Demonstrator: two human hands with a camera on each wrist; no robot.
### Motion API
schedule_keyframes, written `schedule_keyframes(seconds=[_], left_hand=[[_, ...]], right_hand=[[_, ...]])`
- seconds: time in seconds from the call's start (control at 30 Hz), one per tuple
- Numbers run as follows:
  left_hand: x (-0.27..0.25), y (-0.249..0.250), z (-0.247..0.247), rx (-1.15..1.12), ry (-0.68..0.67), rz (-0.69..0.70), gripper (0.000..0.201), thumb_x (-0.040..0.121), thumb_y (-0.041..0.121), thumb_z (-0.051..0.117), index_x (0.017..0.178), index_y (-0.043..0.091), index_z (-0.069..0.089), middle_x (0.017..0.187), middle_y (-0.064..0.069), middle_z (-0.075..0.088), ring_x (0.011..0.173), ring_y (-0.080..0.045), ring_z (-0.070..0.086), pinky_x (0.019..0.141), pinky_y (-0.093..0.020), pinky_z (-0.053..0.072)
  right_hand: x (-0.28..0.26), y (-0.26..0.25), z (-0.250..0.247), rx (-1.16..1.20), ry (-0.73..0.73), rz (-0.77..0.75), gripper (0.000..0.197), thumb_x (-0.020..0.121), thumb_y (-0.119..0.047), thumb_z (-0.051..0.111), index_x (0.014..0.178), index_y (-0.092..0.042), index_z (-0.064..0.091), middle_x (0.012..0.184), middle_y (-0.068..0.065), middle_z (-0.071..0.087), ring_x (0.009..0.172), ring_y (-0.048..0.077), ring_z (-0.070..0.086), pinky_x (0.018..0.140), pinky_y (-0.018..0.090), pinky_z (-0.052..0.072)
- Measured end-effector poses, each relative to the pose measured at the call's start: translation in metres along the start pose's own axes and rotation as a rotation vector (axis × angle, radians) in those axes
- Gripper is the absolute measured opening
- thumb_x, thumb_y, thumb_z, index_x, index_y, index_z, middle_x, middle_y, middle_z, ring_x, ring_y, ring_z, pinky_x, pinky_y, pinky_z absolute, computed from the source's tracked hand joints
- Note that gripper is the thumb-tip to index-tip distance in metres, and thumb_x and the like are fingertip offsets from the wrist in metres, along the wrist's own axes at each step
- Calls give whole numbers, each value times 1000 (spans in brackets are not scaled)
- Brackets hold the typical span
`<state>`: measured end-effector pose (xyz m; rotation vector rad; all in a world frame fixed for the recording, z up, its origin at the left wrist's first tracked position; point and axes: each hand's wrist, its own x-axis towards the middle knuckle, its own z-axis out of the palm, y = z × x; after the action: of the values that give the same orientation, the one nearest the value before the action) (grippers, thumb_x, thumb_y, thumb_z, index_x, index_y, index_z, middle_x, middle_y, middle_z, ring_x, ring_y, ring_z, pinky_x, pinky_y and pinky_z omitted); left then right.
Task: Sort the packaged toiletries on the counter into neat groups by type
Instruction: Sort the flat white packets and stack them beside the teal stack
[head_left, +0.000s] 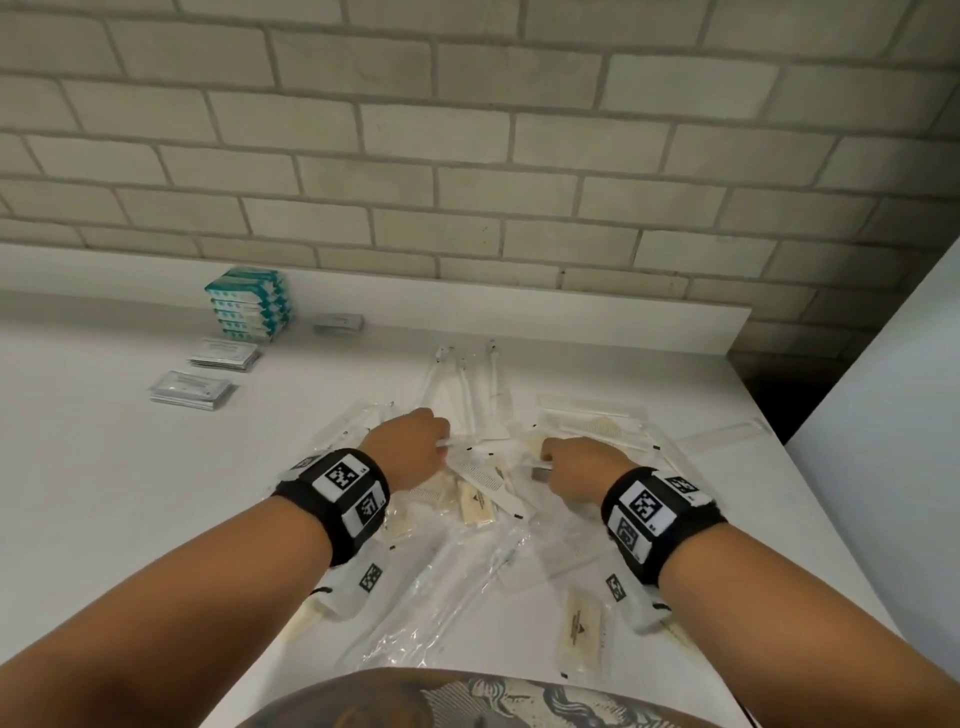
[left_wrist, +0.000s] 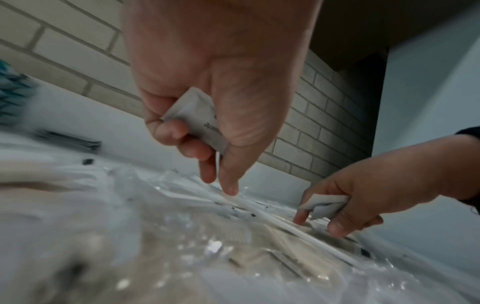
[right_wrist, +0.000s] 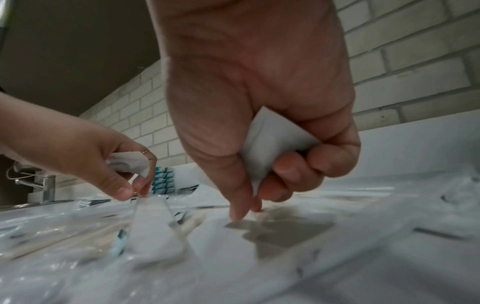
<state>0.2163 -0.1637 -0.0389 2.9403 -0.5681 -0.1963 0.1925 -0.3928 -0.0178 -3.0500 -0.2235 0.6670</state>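
A jumble of clear-wrapped toiletries (head_left: 467, 525) covers the middle of the white counter (head_left: 104, 467): combs, toothbrushes and beige bars. My left hand (head_left: 431, 447) is low over its far side. The curled fingers grip a small white sachet (left_wrist: 197, 121), while thumb and forefinger (left_wrist: 230, 185) reach down onto a wrapped white stick. My right hand (head_left: 550, 462) is a little to the right and also clutches a white sachet (right_wrist: 275, 144) in its curled fingers. Its thumb tip (right_wrist: 237, 214) touches the pile beside a flat grey sachet (right_wrist: 280, 230).
Sorted groups lie at the back left: a stack of teal boxes (head_left: 249, 304), two sachet stacks (head_left: 226, 356) (head_left: 192, 392) and a small grey packet (head_left: 337, 322). Wrapped toothbrushes (head_left: 467, 384) lie behind the pile, wrapped combs (head_left: 592, 421) at its right. A brick wall (head_left: 467, 156) backs the counter.
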Motion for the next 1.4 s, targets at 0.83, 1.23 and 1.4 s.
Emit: schedule_keyframes(seconds=[0.83, 1.23, 1.4], left_hand=[[47, 16, 7, -85, -212, 82, 34, 79, 36, 71, 107, 20, 60, 108, 2, 54, 97, -19, 57, 76, -26, 42], [19, 0, -16, -747, -121, -188, 21, 92, 16, 54, 111, 14, 45, 93, -2, 70, 82, -15, 68, 59, -21, 46], [8, 7, -21, -874, -144, -199, 34, 96, 11, 45, 129, 20, 43, 105, -4, 63, 79, -18, 63, 67, -26, 53]], right_hand=[[-1, -45, 15, 134, -84, 7, 47, 80, -57, 66, 101, -15, 60, 93, 0, 62, 83, 18, 59, 68, 28, 48], [10, 24, -19, 544, -155, 44, 27, 83, -28, 70, 65, -17, 54, 59, 0, 54, 56, 20, 47, 61, 29, 39], [15, 21, -15, 162, 73, 210, 25, 95, -22, 46, 110, -8, 62, 108, 9, 64, 97, 28, 60, 73, 31, 43]])
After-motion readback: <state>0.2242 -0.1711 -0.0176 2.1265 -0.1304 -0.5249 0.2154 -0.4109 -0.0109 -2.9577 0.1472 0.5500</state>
